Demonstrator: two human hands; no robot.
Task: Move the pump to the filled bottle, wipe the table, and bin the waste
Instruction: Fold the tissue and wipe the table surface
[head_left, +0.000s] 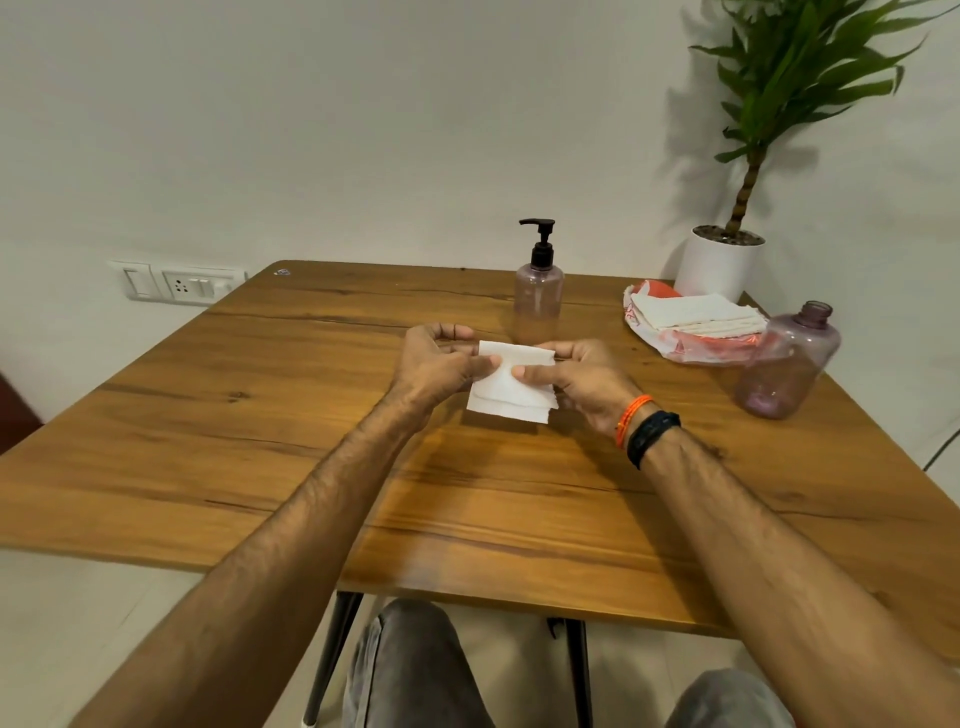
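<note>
A white folded tissue (506, 392) is held above the middle of the wooden table (218, 415). My left hand (441, 366) pinches its left edge and my right hand (582, 382) pinches its right edge. Just behind the hands stands a translucent purple bottle (538, 299) with a black pump (541, 241) screwed on top. A second purple bottle (789, 361), open with no cap, stands at the right side of the table.
An orange-and-white plastic pack with a stack of white tissues (693, 317) lies at the back right, beside the open bottle. A potted plant in a white pot (719, 265) stands behind the table's right corner. Wall switches (179, 283) sit at the left.
</note>
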